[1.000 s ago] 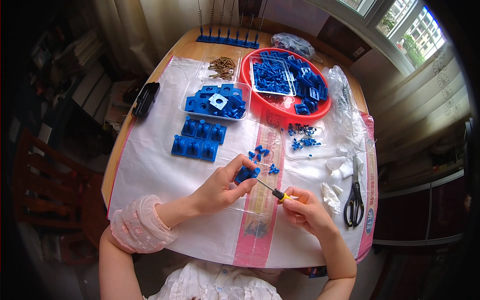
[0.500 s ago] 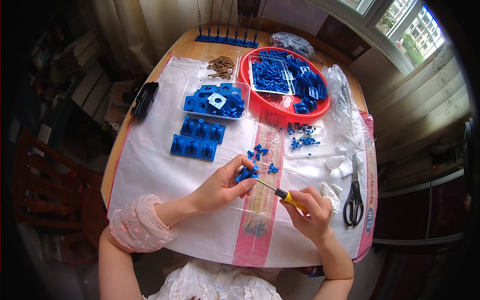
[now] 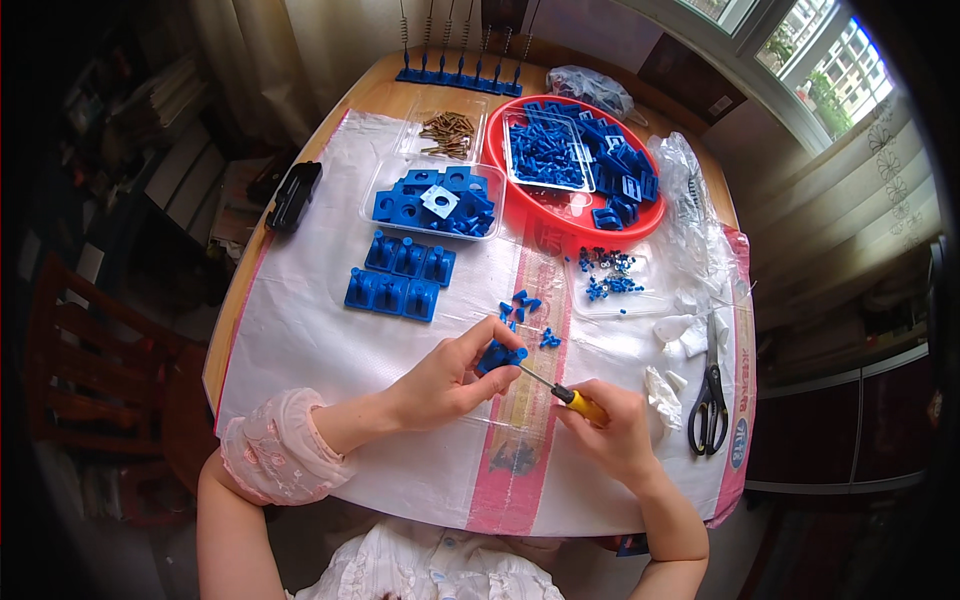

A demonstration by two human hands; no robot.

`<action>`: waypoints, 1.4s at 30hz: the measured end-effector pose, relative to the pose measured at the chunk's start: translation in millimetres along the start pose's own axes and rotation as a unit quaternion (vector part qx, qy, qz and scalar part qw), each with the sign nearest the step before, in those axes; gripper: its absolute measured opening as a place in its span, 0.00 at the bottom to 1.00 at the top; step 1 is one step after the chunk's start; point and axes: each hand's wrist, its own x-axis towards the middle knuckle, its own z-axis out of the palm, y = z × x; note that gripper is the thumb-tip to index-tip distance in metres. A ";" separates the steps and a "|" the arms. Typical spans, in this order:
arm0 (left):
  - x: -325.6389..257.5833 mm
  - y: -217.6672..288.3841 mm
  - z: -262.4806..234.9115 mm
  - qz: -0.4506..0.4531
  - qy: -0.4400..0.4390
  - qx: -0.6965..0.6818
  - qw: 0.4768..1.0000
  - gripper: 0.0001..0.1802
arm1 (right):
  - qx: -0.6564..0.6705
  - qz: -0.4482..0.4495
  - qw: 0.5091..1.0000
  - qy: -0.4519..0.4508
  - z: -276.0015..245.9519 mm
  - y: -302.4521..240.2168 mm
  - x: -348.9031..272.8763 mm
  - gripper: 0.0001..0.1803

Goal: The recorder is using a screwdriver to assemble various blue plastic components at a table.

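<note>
Black-handled scissors with grey metal blades [image 3: 711,383] lie near the right edge of the light wooden table [image 3: 368,94], just beside crumpled white scraps [image 3: 661,392]. Crumpled clear plastic wrapping [image 3: 690,200] spreads beyond them. A long black case [image 3: 293,197] rests at the left edge, a brown wooden chair [image 3: 180,385] beside the table. A white-framed window [image 3: 805,50] (buildings and greenery outside) adjoins a pale flower-patterned curtain [image 3: 892,200]

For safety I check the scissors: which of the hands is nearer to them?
Right. The right hand, gripping the yellow-and-black screwdriver, is to the left of the black-handled scissors; the left hand, holding a blue plastic piece, is farther left.
</note>
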 end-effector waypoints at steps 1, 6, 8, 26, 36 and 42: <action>0.0 1.2 0.1 -0.002 0.001 -0.001 1.000 0.12 | -0.156 -0.133 0.977 0.054 3.2 0.4 -0.1 0.13; 0.6 3.5 -0.5 -0.015 -0.010 -0.052 0.998 0.14 | -0.169 -0.114 0.972 0.120 -0.1 -11.1 1.1 0.15; 0.7 0.0 0.8 -0.004 -0.003 -0.051 0.999 0.15 | -0.157 -0.126 0.971 0.132 0.2 -10.3 0.5 0.15; 1.9 3.4 1.6 -0.019 0.018 -0.109 0.994 0.16 | -0.170 -0.116 0.974 0.099 -3.2 -16.2 1.3 0.14; 1.8 3.1 2.1 -0.016 0.019 -0.104 0.994 0.16 | -0.164 -0.118 0.973 0.110 -3.6 -16.2 1.6 0.13; 1.9 2.8 0.9 -0.012 0.020 -0.109 0.994 0.16 | -0.131 -0.076 0.987 0.058 -3.6 -13.7 0.9 0.08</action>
